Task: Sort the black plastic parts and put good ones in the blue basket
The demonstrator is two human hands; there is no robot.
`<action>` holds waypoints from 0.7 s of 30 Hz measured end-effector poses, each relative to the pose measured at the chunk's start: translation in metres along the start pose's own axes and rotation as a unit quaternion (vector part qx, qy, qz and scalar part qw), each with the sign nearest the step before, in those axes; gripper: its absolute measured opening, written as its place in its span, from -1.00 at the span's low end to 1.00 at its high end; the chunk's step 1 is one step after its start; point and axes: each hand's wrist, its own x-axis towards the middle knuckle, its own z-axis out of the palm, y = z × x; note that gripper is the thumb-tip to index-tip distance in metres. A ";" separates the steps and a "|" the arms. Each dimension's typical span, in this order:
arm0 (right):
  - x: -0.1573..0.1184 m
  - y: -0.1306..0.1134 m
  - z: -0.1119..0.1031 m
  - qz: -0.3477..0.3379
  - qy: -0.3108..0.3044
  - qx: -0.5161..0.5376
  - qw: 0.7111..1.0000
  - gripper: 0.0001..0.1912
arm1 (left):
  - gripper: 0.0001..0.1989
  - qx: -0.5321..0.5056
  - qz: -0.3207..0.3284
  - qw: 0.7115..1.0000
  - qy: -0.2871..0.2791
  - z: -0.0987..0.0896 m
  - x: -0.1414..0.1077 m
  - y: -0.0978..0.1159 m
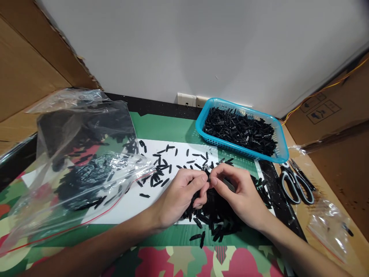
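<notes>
Both of my hands meet over a heap of small black elongated pieces (213,211) on a white sheet (123,209). My left hand (184,194) is closed, its thumb pressed to the curled fingers. My right hand (236,190) pinches with thumb and index finger right beside the left fingertips. A small dark piece shows between the two sets of fingertips; most of it is hidden. More black pieces (163,165) lie scattered on the sheet behind and left of my hands.
A blue plastic basket (206,135) filled with black pieces stands at the back right. Scissors (295,184) lie right of the mat. A clear zip bag (86,173) with black pieces lies at left, a smaller clear bag (328,227) at right. Cardboard boxes (340,111) flank the table.
</notes>
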 end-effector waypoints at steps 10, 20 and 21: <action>0.000 0.005 -0.002 0.012 0.014 -0.014 1.000 -0.73 | -0.50 0.036 0.007 0.999 -0.005 -0.003 -0.001 -0.007; -0.002 0.003 -0.013 -0.193 0.078 -0.192 0.959 -0.89 | -0.57 -0.028 -0.026 0.999 0.018 0.002 0.000 0.005; -0.001 0.004 -0.020 -0.252 0.108 -0.254 0.928 -0.90 | -0.57 -0.040 -0.032 0.999 0.017 0.002 -0.001 0.004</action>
